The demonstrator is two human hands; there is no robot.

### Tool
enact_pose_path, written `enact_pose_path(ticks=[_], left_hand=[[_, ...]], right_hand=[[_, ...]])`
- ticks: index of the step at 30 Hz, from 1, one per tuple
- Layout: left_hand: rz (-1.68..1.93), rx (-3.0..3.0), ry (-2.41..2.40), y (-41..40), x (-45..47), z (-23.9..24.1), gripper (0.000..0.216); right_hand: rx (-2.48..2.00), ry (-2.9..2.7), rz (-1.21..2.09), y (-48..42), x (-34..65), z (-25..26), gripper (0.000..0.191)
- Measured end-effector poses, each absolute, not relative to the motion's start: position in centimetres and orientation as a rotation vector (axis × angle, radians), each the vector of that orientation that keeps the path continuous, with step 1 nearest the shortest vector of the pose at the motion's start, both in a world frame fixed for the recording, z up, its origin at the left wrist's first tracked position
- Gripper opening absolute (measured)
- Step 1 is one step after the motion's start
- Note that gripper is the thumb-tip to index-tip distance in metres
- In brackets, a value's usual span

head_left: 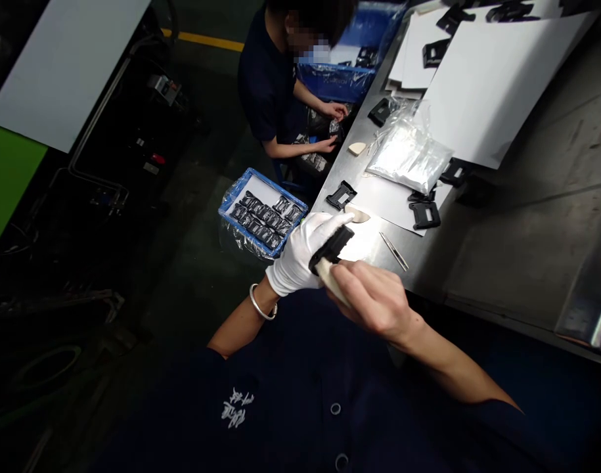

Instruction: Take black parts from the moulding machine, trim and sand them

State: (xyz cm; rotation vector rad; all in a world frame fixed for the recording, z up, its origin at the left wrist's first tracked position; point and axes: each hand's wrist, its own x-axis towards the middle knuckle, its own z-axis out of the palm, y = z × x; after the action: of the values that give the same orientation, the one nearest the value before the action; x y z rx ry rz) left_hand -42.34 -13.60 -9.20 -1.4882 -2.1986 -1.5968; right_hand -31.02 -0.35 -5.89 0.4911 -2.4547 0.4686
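My left hand, in a white glove, is closed around a small black plastic part held just off the near edge of the steel table. My bare right hand grips a pale, cream-coloured tool whose tip rests against the part's underside. A silver bracelet sits on my left wrist. Both hands meet above my dark blue shirt.
More black parts, a clear plastic bag, white paper sheets, tweezers and a cream tool lie on the table. A blue tray of black parts stands at floor level on the left. Another person sits at the table's far end handling parts.
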Motion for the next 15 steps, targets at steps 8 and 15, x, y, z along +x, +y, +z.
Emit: enact_pose_path(ticks=[8,15], left_hand=[[-1.723,-1.471,-2.185,-13.11,-42.52,-9.03,0.045],[-1.72,-1.411,-2.249,-12.9,-42.61,-8.91,0.042]], right_hand=[[0.509,-2.408,0.466,-0.29,-31.26,-5.73,0.022],[0.547,-2.416,0.469,0.0,-31.6,-5.52,0.015]])
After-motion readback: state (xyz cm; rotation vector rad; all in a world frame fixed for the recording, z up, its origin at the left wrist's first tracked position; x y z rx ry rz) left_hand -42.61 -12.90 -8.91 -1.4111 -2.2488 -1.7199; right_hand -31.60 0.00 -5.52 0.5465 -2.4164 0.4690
